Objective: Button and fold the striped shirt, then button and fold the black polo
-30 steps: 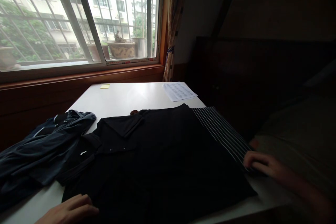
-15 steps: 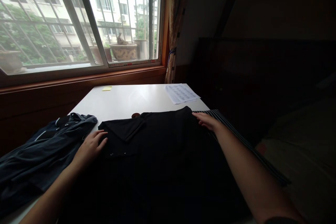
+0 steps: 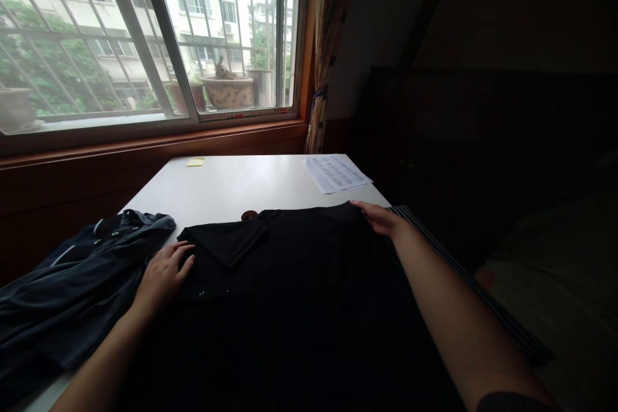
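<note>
A black shirt [image 3: 299, 270] lies spread in front of me, with a folded-over flap [image 3: 232, 241] at its upper left and small pale snaps below. My left hand [image 3: 167, 270] rests on the shirt's left edge, fingers apart and slightly bent. At the upper right corner, my right hand [image 3: 381, 217] has its fingers together on the cloth edge; its thumb is hard to make out. Beneath the right forearm runs a dark striped cloth [image 3: 434, 241]. Much of the black cloth is lost in shadow.
A heap of dark grey-blue clothing [image 3: 87, 283] lies at the left. On the white table [image 3: 241, 180] are a yellow note [image 3: 196, 162], printed sheets [image 3: 335, 172] and a round brown object [image 3: 249, 215] beside the shirt's top edge. A barred window [image 3: 217, 32] is behind.
The raised upper right corner of the black shirt has come down flatter, with my right hand now closed at it. My left hand has shifted very slightly left.
</note>
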Demonstrator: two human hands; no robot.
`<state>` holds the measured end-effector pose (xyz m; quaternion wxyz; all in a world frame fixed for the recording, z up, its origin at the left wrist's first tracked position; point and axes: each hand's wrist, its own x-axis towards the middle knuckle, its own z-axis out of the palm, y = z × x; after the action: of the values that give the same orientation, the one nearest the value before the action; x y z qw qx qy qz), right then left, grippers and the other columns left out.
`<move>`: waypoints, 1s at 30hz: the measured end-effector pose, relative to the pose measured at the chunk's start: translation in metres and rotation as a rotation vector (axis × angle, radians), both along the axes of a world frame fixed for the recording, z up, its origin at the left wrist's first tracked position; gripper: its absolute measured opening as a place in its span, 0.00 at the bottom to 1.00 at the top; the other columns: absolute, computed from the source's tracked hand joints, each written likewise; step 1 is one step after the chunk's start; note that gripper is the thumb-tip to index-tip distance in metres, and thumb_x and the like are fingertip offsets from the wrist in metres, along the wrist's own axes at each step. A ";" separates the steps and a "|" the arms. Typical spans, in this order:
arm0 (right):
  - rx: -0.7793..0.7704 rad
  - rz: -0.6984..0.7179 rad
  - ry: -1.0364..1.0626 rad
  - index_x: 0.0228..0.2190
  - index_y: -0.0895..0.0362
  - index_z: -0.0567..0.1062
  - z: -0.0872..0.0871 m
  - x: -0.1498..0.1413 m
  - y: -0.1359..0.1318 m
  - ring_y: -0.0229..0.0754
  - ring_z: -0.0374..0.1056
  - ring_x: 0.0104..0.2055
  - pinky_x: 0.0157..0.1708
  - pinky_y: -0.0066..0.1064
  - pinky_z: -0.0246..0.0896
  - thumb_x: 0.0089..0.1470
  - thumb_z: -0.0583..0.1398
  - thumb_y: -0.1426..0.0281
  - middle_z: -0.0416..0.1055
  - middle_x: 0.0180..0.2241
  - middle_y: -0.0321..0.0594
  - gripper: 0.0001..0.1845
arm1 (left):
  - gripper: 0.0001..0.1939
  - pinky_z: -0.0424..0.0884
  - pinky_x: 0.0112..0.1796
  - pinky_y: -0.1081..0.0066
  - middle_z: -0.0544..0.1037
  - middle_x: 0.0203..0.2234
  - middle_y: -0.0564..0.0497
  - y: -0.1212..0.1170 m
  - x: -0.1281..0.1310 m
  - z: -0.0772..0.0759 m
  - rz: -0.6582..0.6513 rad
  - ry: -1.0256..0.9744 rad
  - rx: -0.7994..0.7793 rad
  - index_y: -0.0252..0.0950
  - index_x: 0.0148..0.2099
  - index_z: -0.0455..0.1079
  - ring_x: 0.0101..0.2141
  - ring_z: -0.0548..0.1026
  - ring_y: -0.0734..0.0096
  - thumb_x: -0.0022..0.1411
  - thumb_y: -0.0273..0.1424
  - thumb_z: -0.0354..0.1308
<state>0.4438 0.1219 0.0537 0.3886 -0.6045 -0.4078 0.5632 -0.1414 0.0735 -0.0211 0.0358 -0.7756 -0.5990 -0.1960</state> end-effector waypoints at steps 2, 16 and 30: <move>0.048 -0.052 -0.004 0.43 0.56 0.74 0.000 0.005 0.002 0.47 0.77 0.41 0.44 0.36 0.75 0.57 0.63 0.61 0.80 0.38 0.44 0.14 | 0.22 0.64 0.57 0.53 0.73 0.56 0.43 0.001 -0.001 0.000 -0.008 0.003 -0.004 0.38 0.55 0.72 0.57 0.69 0.51 0.69 0.43 0.47; 0.203 -0.324 -0.467 0.50 0.53 0.71 -0.035 0.050 0.028 0.45 0.73 0.41 0.45 0.36 0.68 0.43 0.68 0.73 0.74 0.46 0.42 0.30 | 0.27 0.57 0.61 0.51 0.65 0.65 0.42 0.011 -0.006 -0.012 0.019 0.189 -0.067 0.39 0.65 0.65 0.64 0.62 0.49 0.70 0.43 0.44; 0.290 -0.331 -0.626 0.53 0.55 0.73 -0.048 0.053 0.062 0.46 0.72 0.37 0.42 0.37 0.68 0.44 0.68 0.67 0.75 0.39 0.43 0.32 | 0.24 0.66 0.54 0.52 0.70 0.51 0.38 0.108 0.033 0.044 0.095 0.044 -0.159 0.36 0.55 0.70 0.52 0.69 0.47 0.67 0.45 0.46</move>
<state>0.4970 0.1843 0.0060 0.4123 -0.7439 -0.4790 0.2174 -0.1080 0.1819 0.0232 -0.0033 -0.7506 -0.6480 -0.1291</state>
